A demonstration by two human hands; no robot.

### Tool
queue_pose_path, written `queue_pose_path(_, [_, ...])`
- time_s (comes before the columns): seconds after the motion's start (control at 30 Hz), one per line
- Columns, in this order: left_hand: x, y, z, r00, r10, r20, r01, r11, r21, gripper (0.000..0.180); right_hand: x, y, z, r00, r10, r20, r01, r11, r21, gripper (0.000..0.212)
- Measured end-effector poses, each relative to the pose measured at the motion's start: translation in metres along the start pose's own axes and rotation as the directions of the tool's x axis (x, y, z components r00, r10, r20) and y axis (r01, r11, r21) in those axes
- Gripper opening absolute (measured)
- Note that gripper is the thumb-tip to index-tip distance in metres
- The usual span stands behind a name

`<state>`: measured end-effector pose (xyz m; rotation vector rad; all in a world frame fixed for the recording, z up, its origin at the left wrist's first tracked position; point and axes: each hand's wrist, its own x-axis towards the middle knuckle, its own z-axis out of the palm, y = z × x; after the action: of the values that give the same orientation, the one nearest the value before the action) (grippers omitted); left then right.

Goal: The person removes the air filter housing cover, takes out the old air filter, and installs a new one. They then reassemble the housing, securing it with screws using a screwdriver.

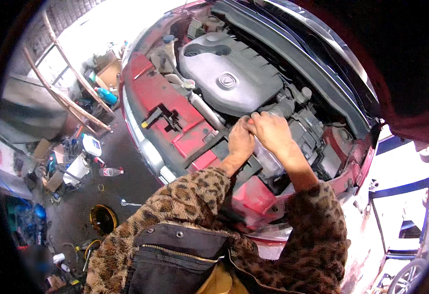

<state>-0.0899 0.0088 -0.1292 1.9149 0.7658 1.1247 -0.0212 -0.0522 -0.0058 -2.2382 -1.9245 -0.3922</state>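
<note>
I lean over the open engine bay of a red car [150,88]. My left hand [240,141] and my right hand [272,131] are close together, fingers curled, on a small part by the black hose [282,107] at the front right of the grey engine cover [229,73]. What each hand grips is hidden by the fingers. Both sleeves are leopard-patterned fleece.
The raised hood [322,54] arches over the bay at the right. On the dirty floor to the left lie a yellow-rimmed drain pan [102,219], a wrench [128,203], a plastic bottle [110,171], cardboard boxes [107,73] and a wooden ladder [67,93].
</note>
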Motion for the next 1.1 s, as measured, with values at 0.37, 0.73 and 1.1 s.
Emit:
queue_pose_path(0.37, [-0.002,-0.003,-0.003,0.997,0.038,-0.073,-0.042,0.998,-0.047,0.029,-0.005,-0.012,-0.001,0.993,-0.066,-0.099,0.072,0.995,0.062,0.034])
queue_pose_path(0.73, [0.006,0.008,0.009,0.986,-0.056,0.158,0.028,0.984,0.174,0.042,-0.004,-0.003,-0.001,0.998,-0.01,0.063,0.007,0.999,0.043,0.022])
queue_pose_path(1.1, [0.005,-0.028,0.024,0.984,0.173,0.045,-0.179,0.956,0.234,0.035,-0.006,-0.005,0.011,0.999,0.034,0.021,-0.036,0.989,0.146,0.02])
